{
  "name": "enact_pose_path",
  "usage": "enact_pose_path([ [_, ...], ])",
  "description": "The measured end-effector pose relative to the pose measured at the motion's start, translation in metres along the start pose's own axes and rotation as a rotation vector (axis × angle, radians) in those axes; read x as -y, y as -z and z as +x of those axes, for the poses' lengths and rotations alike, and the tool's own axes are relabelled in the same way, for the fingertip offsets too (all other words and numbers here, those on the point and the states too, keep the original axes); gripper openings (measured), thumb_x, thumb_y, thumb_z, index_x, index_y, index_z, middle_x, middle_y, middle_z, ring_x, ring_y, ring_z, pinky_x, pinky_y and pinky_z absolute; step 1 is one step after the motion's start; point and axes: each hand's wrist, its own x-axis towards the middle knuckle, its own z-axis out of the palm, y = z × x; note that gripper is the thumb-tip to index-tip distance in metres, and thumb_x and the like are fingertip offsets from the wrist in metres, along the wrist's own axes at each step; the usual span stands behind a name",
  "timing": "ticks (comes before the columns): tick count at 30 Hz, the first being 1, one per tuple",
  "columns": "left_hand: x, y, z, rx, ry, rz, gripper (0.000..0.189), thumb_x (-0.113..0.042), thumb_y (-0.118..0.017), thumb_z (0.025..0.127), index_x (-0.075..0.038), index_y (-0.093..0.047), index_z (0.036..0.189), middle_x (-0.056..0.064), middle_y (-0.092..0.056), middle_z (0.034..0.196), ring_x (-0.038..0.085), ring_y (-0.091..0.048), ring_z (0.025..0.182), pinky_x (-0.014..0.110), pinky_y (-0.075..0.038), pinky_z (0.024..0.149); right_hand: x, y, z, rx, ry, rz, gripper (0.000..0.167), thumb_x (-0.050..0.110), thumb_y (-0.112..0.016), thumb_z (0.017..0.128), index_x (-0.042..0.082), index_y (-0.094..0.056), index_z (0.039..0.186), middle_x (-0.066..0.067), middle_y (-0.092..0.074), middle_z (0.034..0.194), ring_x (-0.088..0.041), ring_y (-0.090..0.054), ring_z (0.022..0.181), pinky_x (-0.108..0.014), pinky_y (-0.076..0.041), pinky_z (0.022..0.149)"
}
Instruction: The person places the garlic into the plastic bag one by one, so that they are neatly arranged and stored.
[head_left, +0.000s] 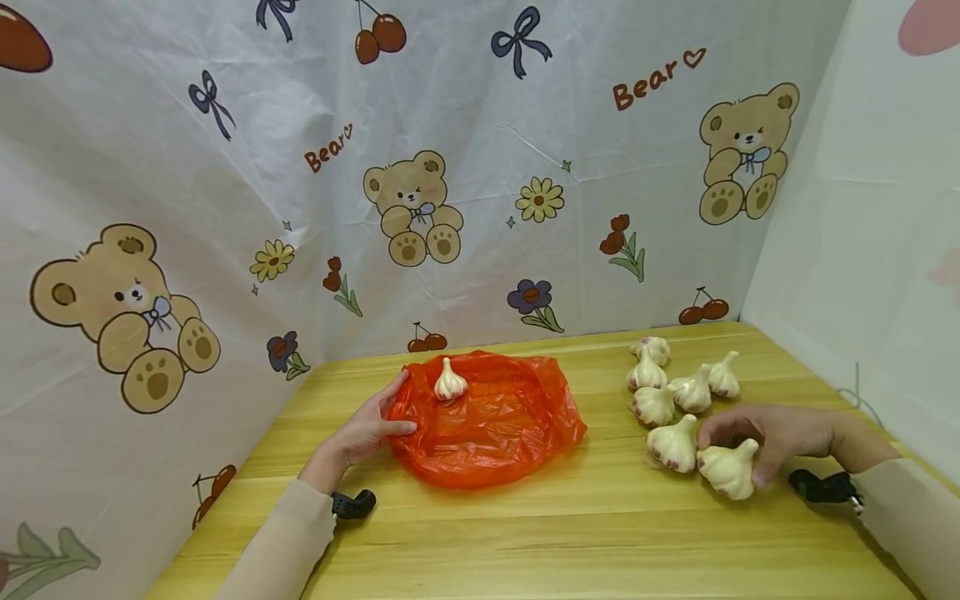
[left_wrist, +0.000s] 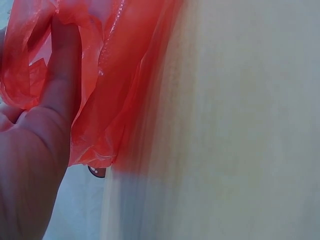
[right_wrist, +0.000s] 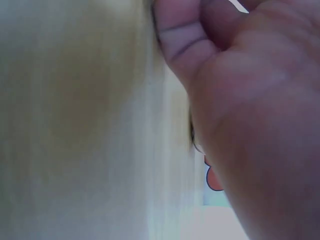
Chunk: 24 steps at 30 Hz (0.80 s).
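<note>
A red plastic bag (head_left: 487, 475) lies with its mouth spread wide on the wooden table. Inside its far left part sits one garlic bulb (head_left: 450, 382). My left hand (head_left: 367, 429) holds the bag's left rim, with the thumb over the inner side and the fingers along the outside. In the left wrist view, thin red film (left_wrist: 125, 60) wraps around a finger. On the right side, my right hand (head_left: 780, 435) grips a garlic bulb (head_left: 727, 471) between thumb and fingers. Another bulb (head_left: 673, 444) stands just left of it. The right wrist view hides the gripped bulb behind the palm (right_wrist: 250, 95).
Several more garlic bulbs (head_left: 651, 405) cluster behind my right hand, toward the table's back right. A cloth printed with bears (head_left: 412, 208) hangs along the back and left edges. A white wall (head_left: 862, 250) borders the right. The wooden tabletop (head_left: 480, 542) extends in front.
</note>
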Motion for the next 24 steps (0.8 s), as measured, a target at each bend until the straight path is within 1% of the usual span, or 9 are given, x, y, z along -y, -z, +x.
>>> enact_pose_path([
  [3, 0.0, 0.0, -0.001, -0.003, -0.004, -0.005, 0.109, 0.006, -0.072, 0.09, -0.026, -0.003, 0.168, 0.009, 0.0, 0.175, 0.042, -0.013, 0.158, 0.037, -0.054, 0.105, 0.002, 0.003, -0.004, -0.01, -0.063, 0.024, 0.058, 0.0, -0.076, 0.083, -0.002, -0.051, 0.136, -0.012, -0.063, 0.137, -0.018, -0.059, 0.126, -0.023, -0.047, 0.105],
  [6, 0.0, -0.001, -0.003, -0.01, -0.002, -0.007, 0.108, 0.006, -0.072, 0.09, -0.026, -0.003, 0.168, 0.009, 0.001, 0.175, 0.042, -0.012, 0.159, 0.036, -0.055, 0.105, 0.003, 0.005, -0.006, -0.011, -0.081, 0.053, 0.058, -0.001, -0.075, 0.084, -0.003, -0.05, 0.136, -0.012, -0.062, 0.138, -0.018, -0.057, 0.127, -0.022, -0.046, 0.106],
  [10, 0.001, -0.001, -0.004, -0.016, 0.009, -0.004, 0.108, 0.006, -0.071, 0.09, -0.026, -0.002, 0.168, 0.009, 0.0, 0.175, 0.042, -0.013, 0.159, 0.037, -0.054, 0.105, 0.004, 0.007, -0.006, 0.013, -0.014, 0.056, 0.058, -0.003, -0.073, 0.083, -0.006, -0.047, 0.135, -0.015, -0.061, 0.136, -0.019, -0.057, 0.126, -0.024, -0.048, 0.104],
  [11, 0.001, -0.001, -0.004, -0.02, 0.012, -0.004, 0.108, 0.005, -0.072, 0.09, -0.026, -0.003, 0.168, 0.008, -0.001, 0.175, 0.041, -0.014, 0.159, 0.037, -0.054, 0.105, 0.005, 0.007, -0.005, 0.014, -0.01, 0.057, 0.058, -0.003, -0.073, 0.083, -0.006, -0.047, 0.135, -0.015, -0.061, 0.135, -0.019, -0.057, 0.125, -0.024, -0.049, 0.103],
  [14, 0.002, -0.001, -0.003, -0.026, 0.016, -0.003, 0.108, 0.005, -0.072, 0.09, -0.027, -0.004, 0.168, 0.007, -0.002, 0.175, 0.04, -0.014, 0.159, 0.038, -0.054, 0.105, 0.011, 0.009, -0.006, -0.013, -0.026, 0.038, 0.058, -0.001, -0.074, 0.083, -0.004, -0.048, 0.135, -0.011, -0.06, 0.136, -0.017, -0.056, 0.124, -0.025, -0.052, 0.098],
  [17, 0.001, -0.001, -0.001, -0.027, 0.016, 0.0, 0.109, 0.005, -0.073, 0.089, -0.028, -0.005, 0.168, 0.005, -0.002, 0.175, 0.039, -0.015, 0.159, 0.038, -0.054, 0.105, 0.017, 0.011, -0.007, -0.037, -0.042, 0.032, 0.056, -0.001, -0.073, 0.084, -0.003, -0.048, 0.135, -0.009, -0.059, 0.136, -0.016, -0.054, 0.122, -0.028, -0.057, 0.089],
  [19, 0.001, 0.0, 0.0, -0.019, 0.01, -0.002, 0.11, 0.005, -0.073, 0.089, -0.028, -0.004, 0.168, 0.006, -0.001, 0.176, 0.04, -0.014, 0.159, 0.038, -0.055, 0.104, 0.021, 0.012, -0.007, -0.051, -0.035, 0.008, 0.055, 0.001, -0.072, 0.085, -0.003, -0.048, 0.135, -0.007, -0.058, 0.137, -0.014, -0.053, 0.123, -0.028, -0.057, 0.086],
  [20, 0.0, 0.0, 0.001, -0.015, 0.008, -0.004, 0.11, 0.006, -0.073, 0.089, -0.027, -0.004, 0.168, 0.006, 0.0, 0.176, 0.04, -0.014, 0.159, 0.038, -0.055, 0.104, 0.022, 0.012, -0.007, -0.056, -0.021, 0.0, 0.055, 0.001, -0.072, 0.086, -0.003, -0.048, 0.135, -0.007, -0.057, 0.137, -0.014, -0.052, 0.123, -0.029, -0.058, 0.085],
  [24, 0.0, 0.002, 0.002, -0.002, 0.004, -0.015, 0.109, 0.007, -0.071, 0.09, -0.026, -0.002, 0.167, 0.007, 0.002, 0.175, 0.042, -0.012, 0.158, 0.037, -0.055, 0.104, 0.027, 0.012, -0.004, -0.074, 0.046, -0.024, 0.053, 0.0, -0.071, 0.088, -0.003, -0.047, 0.135, -0.005, -0.055, 0.14, -0.014, -0.05, 0.128, -0.032, -0.06, 0.087],
])
